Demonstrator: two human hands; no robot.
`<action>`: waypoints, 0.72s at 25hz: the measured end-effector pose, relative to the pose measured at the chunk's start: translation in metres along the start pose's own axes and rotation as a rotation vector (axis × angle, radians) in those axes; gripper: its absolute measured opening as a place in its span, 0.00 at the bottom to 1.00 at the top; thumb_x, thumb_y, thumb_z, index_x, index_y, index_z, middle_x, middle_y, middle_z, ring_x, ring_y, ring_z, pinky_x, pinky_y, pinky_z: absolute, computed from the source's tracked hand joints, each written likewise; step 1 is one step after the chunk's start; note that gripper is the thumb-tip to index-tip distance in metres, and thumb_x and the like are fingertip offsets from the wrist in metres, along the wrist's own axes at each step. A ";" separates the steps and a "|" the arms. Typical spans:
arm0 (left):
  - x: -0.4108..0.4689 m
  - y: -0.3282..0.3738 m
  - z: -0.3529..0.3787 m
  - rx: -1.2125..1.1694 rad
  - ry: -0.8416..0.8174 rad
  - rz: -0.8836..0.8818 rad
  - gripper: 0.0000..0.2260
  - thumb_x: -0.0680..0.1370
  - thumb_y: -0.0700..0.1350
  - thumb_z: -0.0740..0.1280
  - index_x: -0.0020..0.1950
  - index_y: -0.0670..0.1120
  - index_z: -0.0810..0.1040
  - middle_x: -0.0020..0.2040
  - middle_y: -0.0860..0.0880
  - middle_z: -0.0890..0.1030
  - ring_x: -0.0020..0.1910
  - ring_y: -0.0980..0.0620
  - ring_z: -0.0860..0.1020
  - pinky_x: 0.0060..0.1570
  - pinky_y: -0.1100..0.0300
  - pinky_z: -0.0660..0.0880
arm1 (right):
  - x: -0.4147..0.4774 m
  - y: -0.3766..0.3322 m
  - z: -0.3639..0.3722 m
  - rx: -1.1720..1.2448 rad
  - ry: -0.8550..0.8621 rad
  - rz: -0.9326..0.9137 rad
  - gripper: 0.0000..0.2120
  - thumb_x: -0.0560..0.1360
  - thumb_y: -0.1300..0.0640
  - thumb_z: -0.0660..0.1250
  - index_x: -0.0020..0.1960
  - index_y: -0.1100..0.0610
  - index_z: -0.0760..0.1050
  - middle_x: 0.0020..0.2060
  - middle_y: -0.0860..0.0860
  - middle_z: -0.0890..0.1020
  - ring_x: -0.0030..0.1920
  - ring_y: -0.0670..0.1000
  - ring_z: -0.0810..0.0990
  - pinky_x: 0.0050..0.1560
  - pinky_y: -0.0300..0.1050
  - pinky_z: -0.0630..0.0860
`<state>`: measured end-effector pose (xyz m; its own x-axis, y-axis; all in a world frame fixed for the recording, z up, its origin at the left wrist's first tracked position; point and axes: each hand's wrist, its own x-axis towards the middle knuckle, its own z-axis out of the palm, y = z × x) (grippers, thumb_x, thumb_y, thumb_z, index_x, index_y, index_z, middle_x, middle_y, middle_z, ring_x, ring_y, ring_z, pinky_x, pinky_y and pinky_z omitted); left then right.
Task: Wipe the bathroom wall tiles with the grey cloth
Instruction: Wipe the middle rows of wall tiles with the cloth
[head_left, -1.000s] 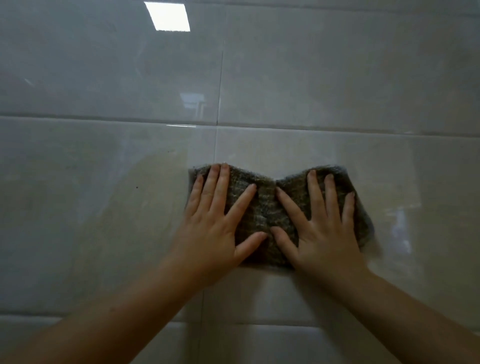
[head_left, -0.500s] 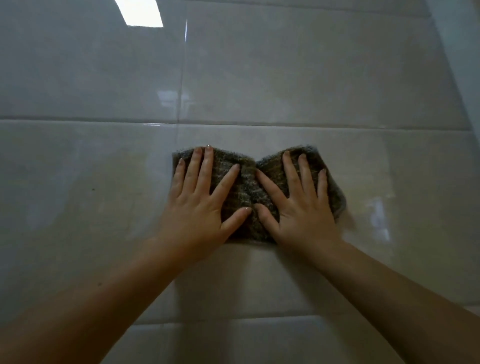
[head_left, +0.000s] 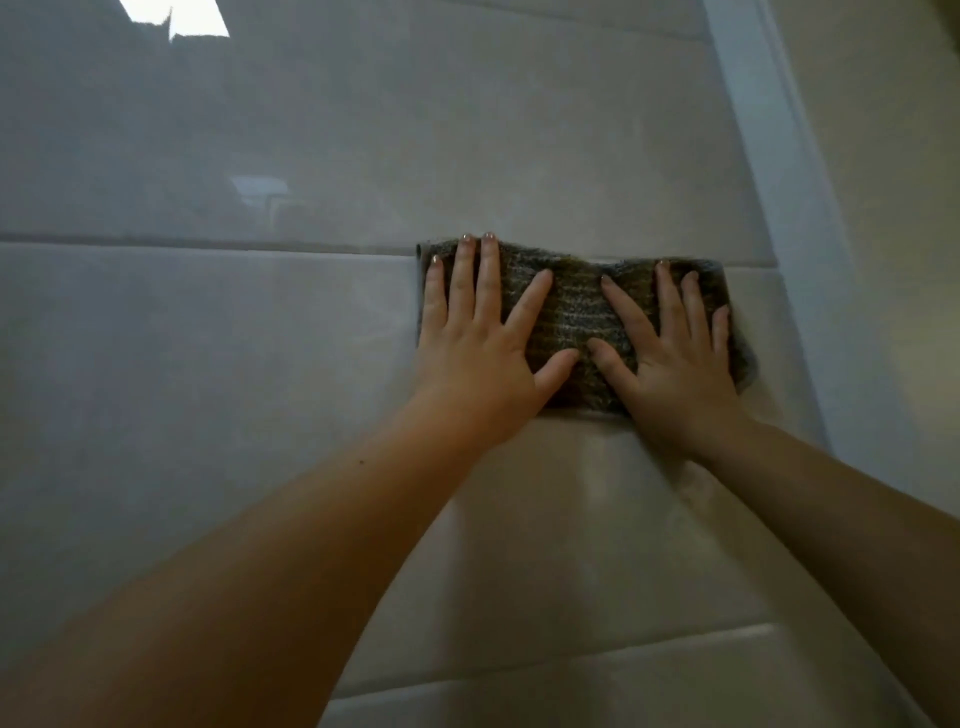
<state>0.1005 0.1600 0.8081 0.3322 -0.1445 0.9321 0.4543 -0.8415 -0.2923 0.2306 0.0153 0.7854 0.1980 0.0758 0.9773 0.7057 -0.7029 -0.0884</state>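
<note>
Grey cloth (head_left: 569, 317) flat against wall tiles (head_left: 208, 364), top edge apparently on the grout line, pressed by left hand (head_left: 480, 353) and right hand (head_left: 675, 374), fingers straight and spread.

grey cloth (head_left: 569, 312) partly hidden under left hand (head_left: 478, 353), right hand (head_left: 675, 374)

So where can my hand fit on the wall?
Wide bare glossy beige tile left of the left hand and above the grey woven cloth. Crowded: the cloth under both hands, and between the right hand and white corner strip.
</note>
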 end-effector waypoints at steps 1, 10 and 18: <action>0.009 0.013 0.002 -0.009 -0.006 0.001 0.35 0.78 0.70 0.45 0.80 0.58 0.41 0.80 0.41 0.34 0.78 0.42 0.32 0.75 0.42 0.32 | 0.005 0.014 -0.002 -0.004 -0.013 0.018 0.34 0.71 0.28 0.37 0.76 0.33 0.41 0.79 0.52 0.42 0.78 0.54 0.36 0.75 0.61 0.35; 0.011 0.076 0.018 -0.019 -0.031 0.111 0.33 0.79 0.69 0.46 0.81 0.57 0.43 0.80 0.41 0.35 0.78 0.41 0.33 0.75 0.40 0.34 | -0.027 0.071 -0.001 0.051 -0.019 0.169 0.35 0.69 0.28 0.37 0.76 0.33 0.43 0.79 0.53 0.43 0.78 0.54 0.38 0.75 0.59 0.35; -0.057 0.014 0.016 0.004 -0.046 0.189 0.33 0.79 0.69 0.45 0.81 0.58 0.41 0.80 0.42 0.34 0.78 0.43 0.32 0.75 0.42 0.33 | -0.092 -0.009 0.023 0.037 0.039 0.253 0.36 0.70 0.29 0.36 0.77 0.35 0.42 0.79 0.55 0.44 0.78 0.55 0.39 0.75 0.62 0.37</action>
<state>0.1009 0.1650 0.7479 0.4495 -0.2756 0.8497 0.3834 -0.7996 -0.4622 0.2216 0.0305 0.6917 0.3460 -0.1270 0.9296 0.6614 -0.6697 -0.3377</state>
